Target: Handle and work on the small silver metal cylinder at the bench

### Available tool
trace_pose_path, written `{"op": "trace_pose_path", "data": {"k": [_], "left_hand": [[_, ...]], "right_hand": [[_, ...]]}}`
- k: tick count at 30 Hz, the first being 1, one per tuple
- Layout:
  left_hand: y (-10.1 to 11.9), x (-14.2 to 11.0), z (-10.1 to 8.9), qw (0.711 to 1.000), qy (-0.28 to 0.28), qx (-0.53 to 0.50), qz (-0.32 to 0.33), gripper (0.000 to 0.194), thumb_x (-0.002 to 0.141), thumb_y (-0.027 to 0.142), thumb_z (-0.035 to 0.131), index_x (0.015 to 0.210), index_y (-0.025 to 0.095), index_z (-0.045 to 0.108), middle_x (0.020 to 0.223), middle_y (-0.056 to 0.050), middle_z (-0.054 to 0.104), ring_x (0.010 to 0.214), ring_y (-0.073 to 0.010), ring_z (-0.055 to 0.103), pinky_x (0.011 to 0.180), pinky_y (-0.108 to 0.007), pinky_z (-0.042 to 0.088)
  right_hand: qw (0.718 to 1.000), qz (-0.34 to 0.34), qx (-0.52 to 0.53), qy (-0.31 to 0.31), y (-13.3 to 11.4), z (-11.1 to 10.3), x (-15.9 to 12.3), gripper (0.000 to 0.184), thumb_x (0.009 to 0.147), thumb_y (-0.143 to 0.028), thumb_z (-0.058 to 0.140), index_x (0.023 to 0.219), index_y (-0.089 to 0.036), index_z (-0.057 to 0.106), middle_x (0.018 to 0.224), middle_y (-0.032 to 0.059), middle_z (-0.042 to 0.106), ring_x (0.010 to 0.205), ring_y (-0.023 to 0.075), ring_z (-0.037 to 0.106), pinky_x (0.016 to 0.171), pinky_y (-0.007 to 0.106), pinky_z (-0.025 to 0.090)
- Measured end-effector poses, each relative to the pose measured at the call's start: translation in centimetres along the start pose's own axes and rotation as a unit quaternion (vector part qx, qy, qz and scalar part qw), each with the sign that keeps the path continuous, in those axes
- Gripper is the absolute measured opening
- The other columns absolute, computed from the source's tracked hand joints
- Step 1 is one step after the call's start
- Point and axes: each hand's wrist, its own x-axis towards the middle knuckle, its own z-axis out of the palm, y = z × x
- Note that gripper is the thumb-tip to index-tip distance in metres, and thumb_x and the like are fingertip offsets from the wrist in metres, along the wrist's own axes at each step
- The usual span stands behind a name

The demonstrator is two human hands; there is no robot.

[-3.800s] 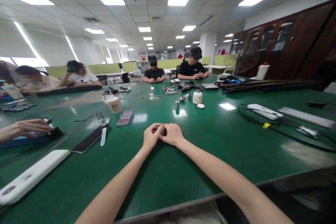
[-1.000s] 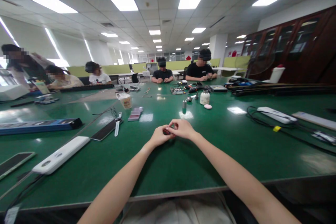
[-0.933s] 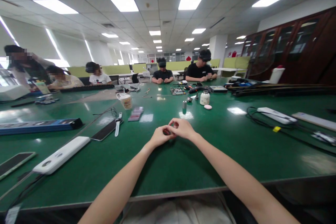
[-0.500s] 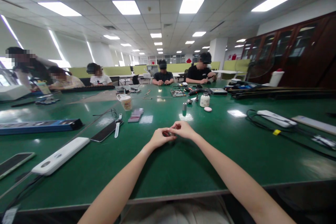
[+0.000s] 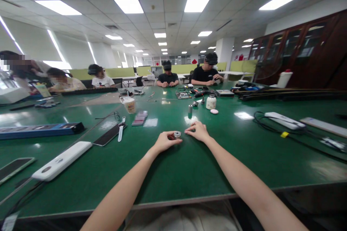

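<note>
My left hand rests on the green table, fingers curled round a small round silver metal part that sits at its fingertips. A short way to the right of that part, my right hand lies low on the table. Its fingertips are pinched together and pointing left, and whether they hold anything is too small to see. The two hands are apart.
A white power strip, a dark phone and a watch lie to the left. Further back are a paper cup, a small metal cylinder, a white jar and a pink lid. A second power strip with black cable is on the right. Several people sit along the far side.
The hands were together over the small part. The right hand has now pulled away to the right, leaving the silver part visible at my left fingertips.
</note>
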Motion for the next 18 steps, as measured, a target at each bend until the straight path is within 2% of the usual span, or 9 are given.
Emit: {"op": "trace_pose_path", "data": {"k": [3,5,7,11,14,18], "left_hand": [[0.0,0.0,0.0,1.0,-0.002,-0.001,0.0,0.056,0.066,0.051,0.073,0.112,0.019,0.07,0.081,-0.004,0.073,0.071,-0.0178,0.064,0.069,-0.027,0.05],[-0.1,0.0,0.0,1.0,-0.004,-0.003,0.002,0.056,0.066,0.05,0.073,0.112,0.019,0.07,0.081,-0.004,0.073,0.071,-0.0177,0.064,0.069,-0.027,0.05],[-0.2,0.1,0.0,1.0,-0.003,-0.001,0.002,0.056,0.066,0.05,0.073,0.112,0.019,0.07,0.082,-0.004,0.074,0.071,-0.0179,0.064,0.069,-0.027,0.05],[-0.2,0.1,0.0,1.0,-0.001,0.004,-0.001,0.055,0.066,0.051,0.073,0.111,0.02,0.071,0.082,-0.004,0.074,0.071,-0.0182,0.064,0.069,-0.027,0.05],[-0.2,0.1,0.0,1.0,-0.002,-0.005,0.002,0.056,0.066,0.05,0.073,0.112,0.019,0.07,0.083,-0.004,0.074,0.071,-0.0181,0.065,0.07,-0.027,0.05],[-0.3,0.0,0.0,1.0,-0.001,-0.005,0.004,0.056,0.066,0.05,0.073,0.112,0.018,0.07,0.083,-0.004,0.074,0.072,-0.0181,0.064,0.07,-0.027,0.05]], "right_hand": [[1.0,0.025,0.009,-0.009,0.6,0.3,-0.1,0.026,0.073,-0.051,0.07,0.093,-0.036,0.075,0.114,0.0061,0.064,0.109,0.0293,0.051,0.093,0.049,0.035],[1.0,0.012,0.024,-0.004,0.5,0.3,0.0,0.032,0.072,-0.047,0.072,0.102,-0.035,0.073,0.116,0.0047,0.066,0.112,0.0291,0.052,0.094,0.048,0.037],[0.999,-0.006,0.048,-0.011,0.3,0.4,0.1,0.033,0.074,-0.04,0.071,0.106,-0.033,0.071,0.11,0.0025,0.07,0.109,0.0265,0.057,0.095,0.045,0.039],[0.996,-0.009,0.089,-0.022,0.0,0.4,0.2,0.025,0.076,-0.029,0.068,0.1,-0.029,0.073,0.09,0.0003,0.075,0.091,0.0217,0.067,0.089,0.039,0.046],[0.989,-0.008,0.145,0.012,-1.0,0.1,0.3,0.022,0.076,-0.026,0.067,0.097,-0.026,0.073,0.084,0.0014,0.075,0.084,0.0207,0.069,0.084,0.036,0.049],[0.964,-0.04,0.257,0.06,-3.7,-0.5,0.4,0.028,0.076,-0.034,0.069,0.1,-0.02,0.071,0.084,0.0042,0.075,0.081,0.0195,0.069,0.084,0.035,0.049]]}}
